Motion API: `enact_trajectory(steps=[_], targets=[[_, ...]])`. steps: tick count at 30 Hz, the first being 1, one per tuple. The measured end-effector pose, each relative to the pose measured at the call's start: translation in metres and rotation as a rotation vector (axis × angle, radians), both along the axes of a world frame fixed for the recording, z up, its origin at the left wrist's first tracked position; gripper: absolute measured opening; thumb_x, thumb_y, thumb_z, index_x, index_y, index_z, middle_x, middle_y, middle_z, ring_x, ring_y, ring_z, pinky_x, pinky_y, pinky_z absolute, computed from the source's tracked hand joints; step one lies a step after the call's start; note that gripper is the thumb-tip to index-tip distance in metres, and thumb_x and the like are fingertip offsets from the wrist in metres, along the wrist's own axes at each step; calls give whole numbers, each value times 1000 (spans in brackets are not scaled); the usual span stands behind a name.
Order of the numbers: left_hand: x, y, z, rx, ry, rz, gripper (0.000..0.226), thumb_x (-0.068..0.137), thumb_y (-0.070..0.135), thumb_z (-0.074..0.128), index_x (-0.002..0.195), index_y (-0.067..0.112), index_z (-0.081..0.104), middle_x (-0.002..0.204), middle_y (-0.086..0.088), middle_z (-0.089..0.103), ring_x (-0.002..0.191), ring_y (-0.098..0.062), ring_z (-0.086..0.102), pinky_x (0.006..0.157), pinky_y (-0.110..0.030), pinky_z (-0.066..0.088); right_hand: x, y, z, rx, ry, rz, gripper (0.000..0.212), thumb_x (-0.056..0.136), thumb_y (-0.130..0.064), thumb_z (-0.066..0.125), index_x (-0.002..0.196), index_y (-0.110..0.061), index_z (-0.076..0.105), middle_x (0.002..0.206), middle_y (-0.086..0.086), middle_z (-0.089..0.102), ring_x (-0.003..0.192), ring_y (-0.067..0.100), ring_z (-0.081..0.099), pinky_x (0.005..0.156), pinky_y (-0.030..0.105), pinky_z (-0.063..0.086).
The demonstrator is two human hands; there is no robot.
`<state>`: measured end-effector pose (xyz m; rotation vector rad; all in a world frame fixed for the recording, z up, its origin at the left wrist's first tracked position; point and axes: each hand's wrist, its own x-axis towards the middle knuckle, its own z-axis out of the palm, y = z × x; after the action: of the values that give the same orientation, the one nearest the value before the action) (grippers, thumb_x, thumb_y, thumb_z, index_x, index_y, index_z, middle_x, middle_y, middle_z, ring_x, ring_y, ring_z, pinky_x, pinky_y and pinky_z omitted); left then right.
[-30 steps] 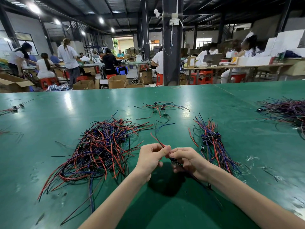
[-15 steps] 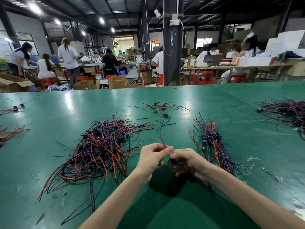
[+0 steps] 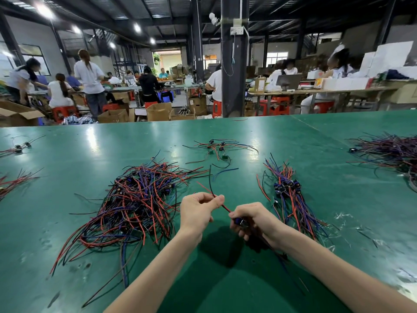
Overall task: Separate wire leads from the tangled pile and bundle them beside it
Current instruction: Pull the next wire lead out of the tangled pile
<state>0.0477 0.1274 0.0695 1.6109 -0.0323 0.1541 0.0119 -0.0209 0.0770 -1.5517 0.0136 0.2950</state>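
A tangled pile [image 3: 137,206] of red, blue and black wire leads lies on the green table [image 3: 225,279], left of my hands. A sorted bundle [image 3: 291,197] with black connectors lies to the right. Between them, my left hand [image 3: 198,213] pinches a red and a black wire lead [image 3: 213,193] that rises from its fingertips. My right hand [image 3: 252,221] grips the lead's small connector end, with more wires trailing under the wrist. A short red stretch of lead runs taut between both hands.
A few loose leads [image 3: 220,149] lie farther back at centre. Another wire heap [image 3: 390,150] sits at the far right, and small clusters [image 3: 13,184] lie at the left edge. Beyond the table's far edge stand a pillar, boxes, stools and several people at benches.
My hands have drawn apart, the right one moving right and down. A red stretch of lead now shows between them, and the free wire ends have shifted.
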Motion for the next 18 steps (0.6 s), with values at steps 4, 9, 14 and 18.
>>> enact_trajectory(steps=[4,9,14,18], targets=[[16,21,2,2,-15,124,17,74,16,80,65,9,69,56,1,60,42,-7,45,40,-19,40,-1,3,-1,-23,1,20,26,81,-9,59,55,-8,64,59,10,60,42,16,48,39,18,35],[20,22,-3,-40,0,125,17,75,16,80,67,8,67,54,6,58,43,-2,48,40,-18,41,-3,2,0,-14,-6,57,26,78,-9,62,53,-11,63,57,9,60,42,16,49,39,19,37],[23,24,-3,-203,102,91,17,76,14,78,70,8,63,53,5,57,39,-3,41,45,-19,40,-1,-1,-1,15,19,92,29,88,-14,58,62,-4,63,56,9,54,44,17,50,42,21,42],[22,24,-3,-304,169,48,17,78,12,76,70,8,62,59,0,59,39,-3,38,42,-16,41,-1,0,-3,15,-5,96,25,90,-12,57,70,-2,69,56,8,56,45,15,53,43,21,45]])
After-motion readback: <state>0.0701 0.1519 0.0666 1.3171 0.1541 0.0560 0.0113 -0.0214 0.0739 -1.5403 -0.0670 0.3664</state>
